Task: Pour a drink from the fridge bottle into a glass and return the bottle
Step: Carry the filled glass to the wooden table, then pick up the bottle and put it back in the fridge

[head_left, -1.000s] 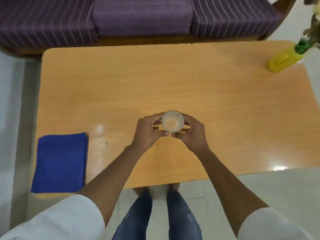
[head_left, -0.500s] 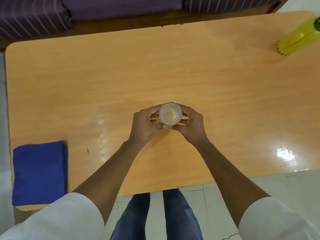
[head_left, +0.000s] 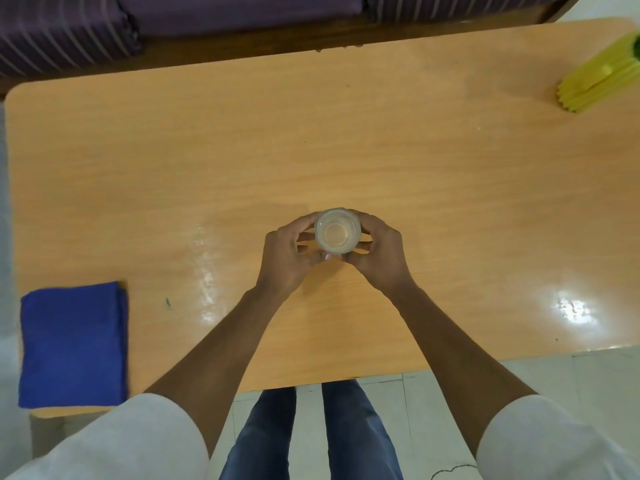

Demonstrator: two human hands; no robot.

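Cupping a clear glass of pale drink (head_left: 337, 231), left hand (head_left: 289, 258) and right hand (head_left: 378, 255) curl fingers round it on the glossy orange wooden bench (head_left: 415, 174); folded blue cloth (head_left: 72, 344) at eight o'clock, striped purple sofa (head_left: 69, 26) at twelve.

Glass (head_left: 337, 232) seen straight from above, so its height and liquid level can't be judged; lower wall hidden by curled fingers of left hand (head_left: 287, 256) and right hand (head_left: 379, 254). Can't tell if the base touches the table (head_left: 346, 140). Fingertips on the far side of the glass out of sight. Yellow vase (head_left: 601, 79) cut off by right edge, top missing. Sofa (head_left: 173, 19) cropped at top edge. Blue cloth (head_left: 72, 344) overhangs the table's near left corner, hiding it. Sleeves and legs cropped at bottom; feet not visible.
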